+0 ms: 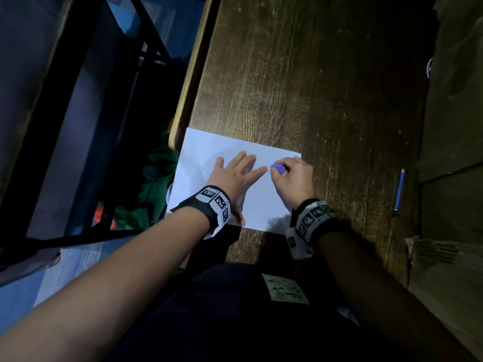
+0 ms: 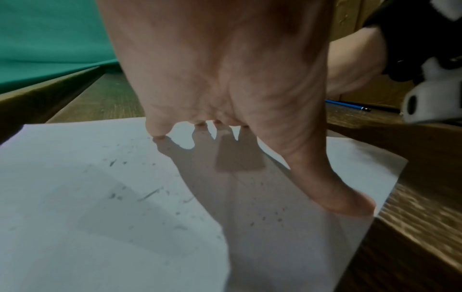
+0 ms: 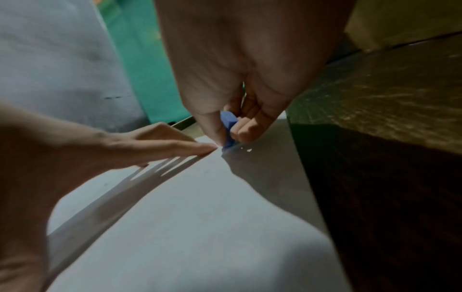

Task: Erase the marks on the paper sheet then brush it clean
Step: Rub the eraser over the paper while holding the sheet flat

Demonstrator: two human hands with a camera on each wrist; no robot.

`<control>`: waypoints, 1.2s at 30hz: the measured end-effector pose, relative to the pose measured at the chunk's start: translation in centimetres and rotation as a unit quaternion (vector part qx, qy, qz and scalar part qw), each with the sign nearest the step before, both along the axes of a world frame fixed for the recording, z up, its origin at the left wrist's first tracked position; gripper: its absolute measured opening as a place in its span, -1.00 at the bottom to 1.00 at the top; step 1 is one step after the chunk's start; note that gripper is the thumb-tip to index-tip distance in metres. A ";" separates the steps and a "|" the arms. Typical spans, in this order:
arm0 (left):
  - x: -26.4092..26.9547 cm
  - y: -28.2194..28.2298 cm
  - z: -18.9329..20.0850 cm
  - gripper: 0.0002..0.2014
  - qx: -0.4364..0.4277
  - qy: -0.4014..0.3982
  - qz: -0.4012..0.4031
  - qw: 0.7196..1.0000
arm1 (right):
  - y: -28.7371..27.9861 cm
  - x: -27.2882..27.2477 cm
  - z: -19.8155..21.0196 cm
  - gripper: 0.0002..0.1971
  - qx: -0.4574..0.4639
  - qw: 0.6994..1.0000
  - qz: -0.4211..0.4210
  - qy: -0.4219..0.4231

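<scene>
Open wood beyond the sheet, both hands crowding its far right corner

Taking the white paper sheet [image 1: 264, 197] as landmark: the dark wooden tabletop [image 1: 326, 87] lies bare beyond its far edge and to its right, where only a blue pencil [image 1: 399, 190] lies well apart. On the sheet, the spread left hand [image 1: 235, 173] presses its middle, and the right hand [image 1: 294, 176] pinching a small blue eraser [image 1: 278, 169] blocks the far right corner. The sheet's left side overhangs the table's pale edge [image 1: 193, 74].

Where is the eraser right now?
The eraser is pinched in the right hand, its tip on the paper near the far right corner, just beyond the left hand's fingertips.
</scene>
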State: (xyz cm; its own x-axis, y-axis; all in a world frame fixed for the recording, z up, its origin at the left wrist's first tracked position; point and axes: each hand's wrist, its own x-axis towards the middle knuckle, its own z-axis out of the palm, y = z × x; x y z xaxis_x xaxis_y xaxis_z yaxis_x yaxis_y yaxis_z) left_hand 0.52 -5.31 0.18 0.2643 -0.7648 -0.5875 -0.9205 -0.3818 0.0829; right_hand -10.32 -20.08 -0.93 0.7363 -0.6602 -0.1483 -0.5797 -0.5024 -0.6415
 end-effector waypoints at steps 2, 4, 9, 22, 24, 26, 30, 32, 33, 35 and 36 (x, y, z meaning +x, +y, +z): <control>-0.2 -0.3 0.0 0.59 0.003 -0.011 0.006 1.000 | 0.4 0.0 -0.2 -0.91 -0.004 1.000 -0.004 0.001; -0.2 -0.5 0.0 0.59 0.012 -0.014 0.010 1.000 | 2.6 -1.2 -0.2 -0.92 0.001 0.997 0.072 0.016; 0.0 -0.5 -0.1 0.62 0.033 -0.008 0.011 0.999 | 2.0 -0.8 0.1 -0.86 -0.007 0.983 0.173 0.060; 0.6 -0.3 0.2 0.53 -0.002 0.016 0.015 1.000 | 0.9 -0.7 -0.4 -0.87 -0.013 0.997 0.079 0.024; 1.9 0.2 0.8 0.38 -0.051 0.039 0.023 0.998 | -0.5 0.3 -0.1 -0.85 -0.012 1.000 0.025 0.010; 3.9 1.2 1.4 0.21 -0.080 0.059 0.021 0.995 | -0.9 0.7 0.0 -0.88 -0.003 1.000 0.018 0.023; 5.8 4.5 1.5 0.08 -0.085 0.036 0.019 0.996 | -1.5 0.7 0.3 -0.89 0.023 0.999 0.020 0.020; 5.1 5.6 1.3 0.10 -0.091 0.029 0.014 0.995 | -1.5 0.7 0.5 -0.91 0.029 0.999 0.023 0.009; 4.6 5.9 1.2 0.11 -0.090 0.024 0.014 0.996 | -1.5 0.7 0.5 -0.90 0.027 0.999 0.018 0.002; 3.3 5.6 1.2 0.10 -0.081 -0.010 0.006 0.997 | -1.4 0.8 0.4 -0.86 0.023 1.000 0.003 -0.008; 2.8 5.2 1.1 0.08 -0.084 -0.035 -0.004 0.996 | -1.3 0.8 0.4 -0.87 0.021 1.000 -0.001 -0.011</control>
State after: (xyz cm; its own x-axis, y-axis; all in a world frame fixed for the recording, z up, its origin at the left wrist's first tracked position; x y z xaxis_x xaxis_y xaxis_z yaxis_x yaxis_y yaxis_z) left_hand 3.33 -0.13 1.27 0.2936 -0.8531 -0.4313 -0.9294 -0.3603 0.0799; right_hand -9.48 -21.33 -0.58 0.7386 -0.6550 -0.1596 -0.5659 -0.4737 -0.6748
